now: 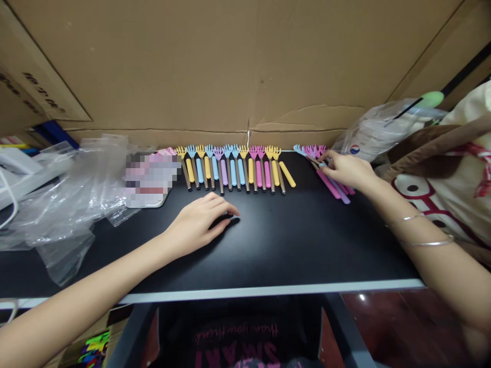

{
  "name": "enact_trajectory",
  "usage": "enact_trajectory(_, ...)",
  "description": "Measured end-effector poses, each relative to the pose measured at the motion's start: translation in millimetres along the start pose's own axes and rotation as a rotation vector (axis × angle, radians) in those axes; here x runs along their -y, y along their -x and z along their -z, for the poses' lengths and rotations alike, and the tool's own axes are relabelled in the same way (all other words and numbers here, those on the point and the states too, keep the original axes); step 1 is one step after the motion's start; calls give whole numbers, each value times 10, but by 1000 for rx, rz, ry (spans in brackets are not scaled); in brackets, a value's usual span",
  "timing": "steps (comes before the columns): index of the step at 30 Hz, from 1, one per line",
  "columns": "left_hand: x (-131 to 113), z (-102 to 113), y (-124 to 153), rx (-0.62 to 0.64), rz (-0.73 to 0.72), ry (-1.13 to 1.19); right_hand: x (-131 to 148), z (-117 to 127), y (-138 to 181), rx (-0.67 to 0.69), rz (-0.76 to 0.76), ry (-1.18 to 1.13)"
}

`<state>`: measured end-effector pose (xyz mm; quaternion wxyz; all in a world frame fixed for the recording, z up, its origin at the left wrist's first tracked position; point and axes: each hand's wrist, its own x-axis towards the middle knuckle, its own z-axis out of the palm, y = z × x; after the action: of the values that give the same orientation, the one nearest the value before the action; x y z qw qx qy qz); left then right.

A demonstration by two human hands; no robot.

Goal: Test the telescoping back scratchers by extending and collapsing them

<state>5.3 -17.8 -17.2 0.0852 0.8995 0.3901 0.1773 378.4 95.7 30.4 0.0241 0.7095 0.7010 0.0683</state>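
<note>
A row of several small back-scratchers with hand-shaped heads and yellow, blue, pink and purple grips lies at the back of the black table. My left hand rests palm down on the table in front of the row, fingers loosely stretched, holding nothing. My right hand is at the far right, its fingers pinched on one scratcher in a small bunch of pink and purple ones. Two thin bangles sit on my right wrist.
Crumpled clear plastic bags and a blurred packet lie at the left. A plastic bag and a cream and brown cloth bag stand at the right. Cardboard walls close off the back.
</note>
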Motion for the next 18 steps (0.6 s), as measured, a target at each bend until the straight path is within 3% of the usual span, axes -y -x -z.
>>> enact_trajectory(18,7,-26,3,11,-19,-32,353,-190,193,-71,40,226)
